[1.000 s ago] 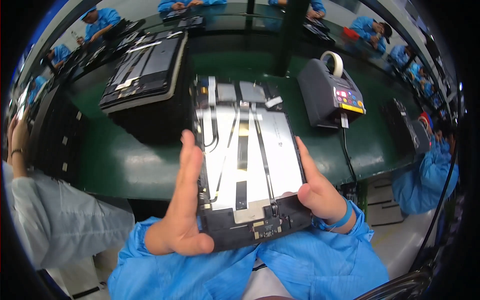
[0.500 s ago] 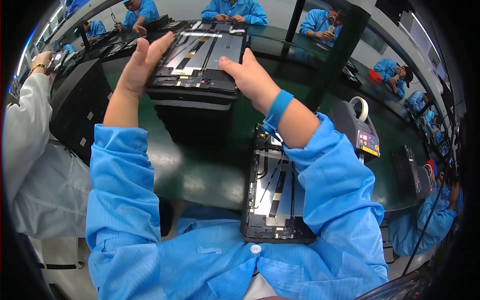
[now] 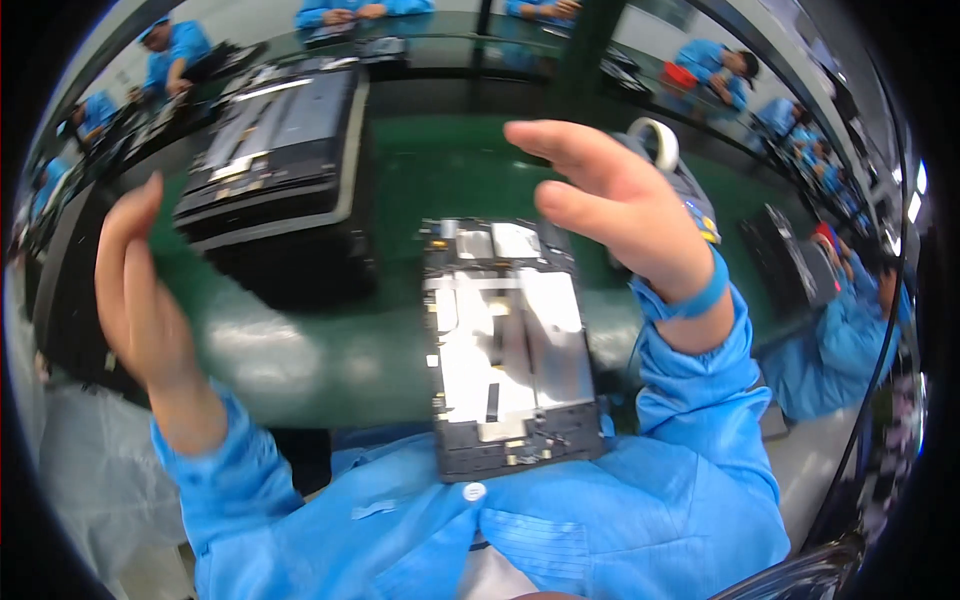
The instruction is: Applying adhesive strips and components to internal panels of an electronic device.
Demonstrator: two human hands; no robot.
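A flat rectangular panel [image 3: 510, 345] with a black frame and a silver metal back lies on the green table [image 3: 300, 350] right in front of me, its near end over the table edge. My left hand [image 3: 140, 290] is raised at the left, fingers apart, holding nothing. My right hand [image 3: 610, 205] hovers above the panel's far right corner, fingers spread and empty, with a blue band on the wrist. A stack of similar dark panels [image 3: 275, 155] sits on a black box at the back left.
A tape dispenser [image 3: 675, 165] stands behind my right hand. Another dark panel [image 3: 785, 260] lies at the right. Several people in blue coats work around the far tables, and a person in grey [image 3: 80, 470] sits at my left.
Both hands have let go of the panel on the back-left stack and pulled back toward me. They now hang empty on either side of the near panel.
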